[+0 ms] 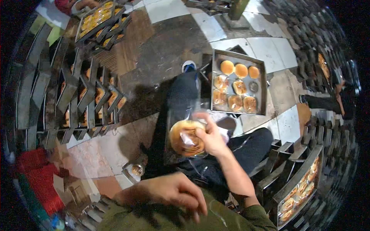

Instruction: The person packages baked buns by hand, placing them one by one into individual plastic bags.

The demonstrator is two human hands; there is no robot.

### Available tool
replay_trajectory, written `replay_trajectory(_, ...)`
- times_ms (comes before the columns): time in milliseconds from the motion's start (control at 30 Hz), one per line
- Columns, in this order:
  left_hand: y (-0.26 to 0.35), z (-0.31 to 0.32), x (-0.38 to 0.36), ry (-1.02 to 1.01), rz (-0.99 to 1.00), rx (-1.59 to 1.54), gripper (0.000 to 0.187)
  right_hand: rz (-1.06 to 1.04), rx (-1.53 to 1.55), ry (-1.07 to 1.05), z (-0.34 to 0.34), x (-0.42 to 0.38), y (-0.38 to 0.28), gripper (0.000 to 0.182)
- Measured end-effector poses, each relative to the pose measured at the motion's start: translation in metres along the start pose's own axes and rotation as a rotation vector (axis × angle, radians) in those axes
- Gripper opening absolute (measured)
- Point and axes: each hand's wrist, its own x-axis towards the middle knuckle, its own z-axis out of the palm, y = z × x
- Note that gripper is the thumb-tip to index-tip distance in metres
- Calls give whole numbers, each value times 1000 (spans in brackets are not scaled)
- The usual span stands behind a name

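My right hand [210, 135] is closed on a large round bun [185, 138] in clear plastic wrap, thumb on top, held above my lap. The bun is golden with darker brown markings, and light glints off the film. My left hand [177, 191] hangs close to my belly, its fingers loosely apart and a little blurred, with nothing visible in them. Past my knee lies a metal tray [238, 107] with plain golden buns [241, 71] at its far end and several wrapped, browned buns [235, 102] nearer me.
Stacked metal trays of buns [73, 90] stand at the left, with more trays [101, 17] behind. On the right, a tilted tray [278, 208] holds wrapped buns. A small wrapped item [135, 170] lies on the floor by my leg. Another person's leg [322, 104] shows at right.
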Motion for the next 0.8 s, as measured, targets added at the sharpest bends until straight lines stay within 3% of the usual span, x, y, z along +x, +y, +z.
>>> replay_trajectory(33,-16,5,-10,505,229,-55,14,57,-155,118,14,4,12,32)
replay_trajectory(67,-39,-17,-8,946,514,95,10,112,-315,234,26,7,21,24)
replay_trajectory(100,-46,-40,-4,1380,709,277,14,37,-297,332,35,5,27,20)
replay_trajectory(133,-44,-57,-9,1723,504,634,22,-45,-283,434,41,6,30,19)
replay_trajectory(167,-71,-90,-15,1825,504,668,27,-217,-497,480,44,8,28,20)
replay_trajectory(200,-69,-96,-13,1816,444,580,23,-209,-497,480,45,9,24,20)
replay_trajectory(267,-69,-122,-8,1716,326,878,19,-151,-612,427,41,15,14,19)
replay_trajectory(333,-55,-125,0,1727,374,745,20,-109,-601,364,37,15,12,18)
replay_trajectory(400,-36,-109,-1,1635,473,780,17,47,-254,366,45,3,-24,17)
replay_trajectory(433,-32,-89,-2,1613,507,834,13,-43,-460,369,49,-13,-51,14)
replay_trajectory(467,-27,-72,-9,1494,663,1144,10,-294,-541,360,45,-27,-51,9)
replay_trajectory(533,-27,-48,-11,1323,868,1247,9,-710,-679,339,43,-44,-60,9)
replay_trajectory(567,-33,-50,-9,1330,857,1289,9,-725,-630,364,42,-48,-49,11)
replay_trajectory(600,-41,-53,-7,1318,860,1295,9,-639,-696,321,39,-46,-41,12)
replay_trajectory(667,-52,-61,-6,1295,823,1133,11,-370,-534,212,35,-53,-36,8)
replay_trajectory(700,-46,-52,-9,1116,976,1148,12,-621,-547,162,35,-61,-45,9)
replay_trajectory(733,-43,-45,-8,936,1066,1117,13,-718,-547,143,40,-71,-59,13)
replay_trajectory(800,-27,-27,2,964,992,1183,12,-826,-578,209,50,-72,-68,14)
